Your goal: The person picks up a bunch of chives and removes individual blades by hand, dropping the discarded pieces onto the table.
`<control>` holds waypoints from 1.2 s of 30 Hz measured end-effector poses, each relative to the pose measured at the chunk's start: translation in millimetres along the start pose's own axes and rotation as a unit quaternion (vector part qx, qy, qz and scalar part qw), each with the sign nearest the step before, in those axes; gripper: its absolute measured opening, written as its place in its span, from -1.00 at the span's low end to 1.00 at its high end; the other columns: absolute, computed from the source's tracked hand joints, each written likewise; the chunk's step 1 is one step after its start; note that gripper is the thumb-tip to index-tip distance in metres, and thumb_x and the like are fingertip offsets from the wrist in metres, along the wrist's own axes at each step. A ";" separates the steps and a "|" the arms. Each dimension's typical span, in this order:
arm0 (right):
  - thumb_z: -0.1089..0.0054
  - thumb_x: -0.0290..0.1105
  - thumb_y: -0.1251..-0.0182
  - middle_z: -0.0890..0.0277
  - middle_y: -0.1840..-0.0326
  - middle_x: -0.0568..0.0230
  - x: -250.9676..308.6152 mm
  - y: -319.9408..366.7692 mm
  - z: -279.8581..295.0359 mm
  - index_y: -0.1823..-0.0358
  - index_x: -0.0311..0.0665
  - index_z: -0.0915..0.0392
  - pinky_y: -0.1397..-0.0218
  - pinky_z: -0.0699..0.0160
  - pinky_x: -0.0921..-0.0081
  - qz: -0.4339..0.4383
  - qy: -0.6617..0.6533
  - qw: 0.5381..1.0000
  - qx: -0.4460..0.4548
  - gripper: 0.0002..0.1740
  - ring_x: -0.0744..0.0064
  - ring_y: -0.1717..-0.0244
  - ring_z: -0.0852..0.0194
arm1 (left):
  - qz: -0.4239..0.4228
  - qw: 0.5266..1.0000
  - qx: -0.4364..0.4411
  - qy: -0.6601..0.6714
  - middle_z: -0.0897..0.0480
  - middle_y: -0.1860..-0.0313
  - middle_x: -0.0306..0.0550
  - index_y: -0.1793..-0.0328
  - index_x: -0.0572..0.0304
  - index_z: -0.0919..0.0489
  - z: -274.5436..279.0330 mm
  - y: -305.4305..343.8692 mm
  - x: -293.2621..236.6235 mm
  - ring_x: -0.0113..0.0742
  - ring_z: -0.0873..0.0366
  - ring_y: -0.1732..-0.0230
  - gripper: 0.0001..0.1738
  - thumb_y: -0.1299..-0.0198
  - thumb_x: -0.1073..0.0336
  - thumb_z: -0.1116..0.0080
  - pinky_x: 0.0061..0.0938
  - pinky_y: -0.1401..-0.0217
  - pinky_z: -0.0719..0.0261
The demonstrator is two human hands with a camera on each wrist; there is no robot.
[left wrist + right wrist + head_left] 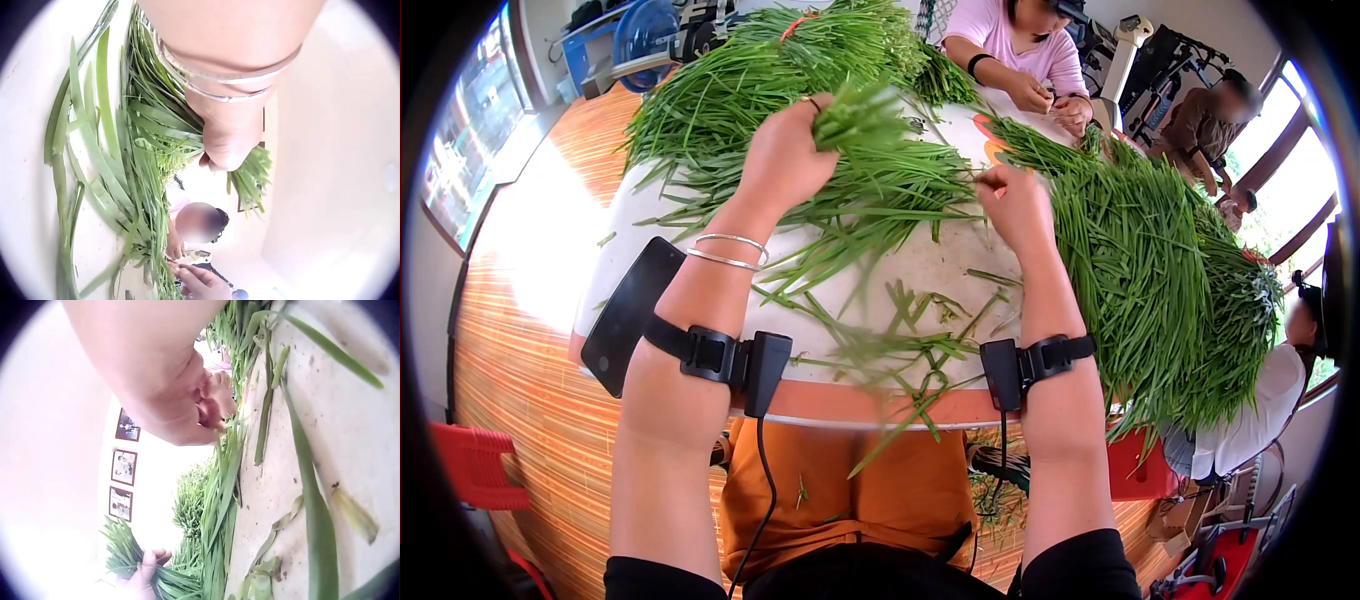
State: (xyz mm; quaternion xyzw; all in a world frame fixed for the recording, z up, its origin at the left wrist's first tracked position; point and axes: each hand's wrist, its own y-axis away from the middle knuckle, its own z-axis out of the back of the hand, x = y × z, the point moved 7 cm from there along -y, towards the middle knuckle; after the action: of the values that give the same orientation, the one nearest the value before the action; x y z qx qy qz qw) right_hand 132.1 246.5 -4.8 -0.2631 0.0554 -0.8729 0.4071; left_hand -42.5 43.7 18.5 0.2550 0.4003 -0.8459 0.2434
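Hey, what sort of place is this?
Probably an indoor workroom, perhaps a shared one: a table heaped with greens, a person in pink at its far side, and framed pictures on the wall.

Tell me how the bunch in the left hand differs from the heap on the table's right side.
Size: the bunch is a small handful; the heap is far larger.
Pose: the bunch is held up in the left hand, while the heap lies on the table, drooping over its edge.
Both are green, with long, thin leaves.
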 end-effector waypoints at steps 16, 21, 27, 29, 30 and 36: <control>-0.19 -0.43 -0.14 -0.58 0.40 0.16 2.4 -7.1 -8.4 0.26 -0.39 -0.53 0.27 -0.48 0.55 0.107 -0.211 0.972 0.004 -0.81 0.45 0.38 -0.52 | -0.107 0.970 -0.218 0.030 -0.60 0.32 0.02 0.14 0.08 -0.53 35.5 0.2 -4.1 0.10 -0.48 0.26 -0.66 0.15 0.35 -0.21 -0.22 0.13 -0.43; -0.04 -0.45 -0.27 -0.58 0.42 0.21 0.2 -5.7 -12.9 0.15 -0.52 -0.42 0.35 -0.42 0.68 0.000 -0.350 0.933 0.090 -0.77 0.62 0.44 -0.46 | -0.118 0.963 -0.243 0.005 -0.60 0.35 -0.01 0.15 0.07 -0.54 34.7 0.5 -1.6 0.07 -0.48 0.26 -0.67 0.15 0.37 -0.20 -0.23 0.14 -0.41; -0.13 -0.50 -0.13 -0.57 0.46 0.18 -9.7 -1.6 -16.1 0.27 -0.42 -0.53 0.38 -0.46 0.55 0.034 -0.152 0.980 0.122 -0.85 0.47 0.46 -0.50 | -0.117 0.966 -0.227 0.039 -0.61 0.33 -0.02 0.16 0.08 -0.53 33.2 1.1 -3.6 0.05 -0.47 0.26 -0.67 0.16 0.37 -0.21 -0.27 0.12 -0.38; -0.18 -0.52 -0.06 -0.57 0.47 0.17 -12.9 -2.2 -16.1 0.32 -0.39 -0.56 0.38 -0.47 0.50 0.063 -0.099 0.988 0.104 -0.86 0.41 0.46 -0.51 | -0.124 0.966 -0.224 0.034 -0.61 0.33 -0.03 0.16 0.08 -0.53 32.2 1.5 -4.7 0.04 -0.47 0.27 -0.67 0.16 0.38 -0.20 -0.27 0.12 -0.37; -0.21 -0.52 -0.02 -0.56 0.48 0.16 -14.4 -0.9 -22.1 0.35 -0.37 -0.57 0.37 -0.47 0.46 0.063 -0.099 0.984 0.137 -0.86 0.37 0.45 -0.51 | -0.124 0.966 -0.223 0.034 -0.61 0.33 -0.03 0.16 0.08 -0.53 30.6 0.7 -2.2 0.04 -0.47 0.27 -0.67 0.16 0.38 -0.20 -0.27 0.12 -0.37; -0.29 -0.48 0.06 -0.56 0.49 0.13 -13.1 1.3 -29.6 0.38 -0.35 -0.58 0.36 -0.46 0.42 0.087 -0.048 0.981 0.168 -0.83 0.32 0.45 -0.52 | -0.111 0.971 -0.210 0.026 -0.61 0.30 0.00 0.08 0.12 -0.53 28.5 -0.4 0.8 0.05 -0.47 0.23 -0.60 0.17 0.37 -0.19 -0.27 0.06 -0.38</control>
State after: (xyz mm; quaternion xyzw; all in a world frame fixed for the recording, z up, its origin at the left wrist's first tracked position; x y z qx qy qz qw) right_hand 125.0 251.9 -35.9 -0.2266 -0.0885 -0.8176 0.5219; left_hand -50.1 20.9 33.9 0.1739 0.6012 -0.7576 0.1857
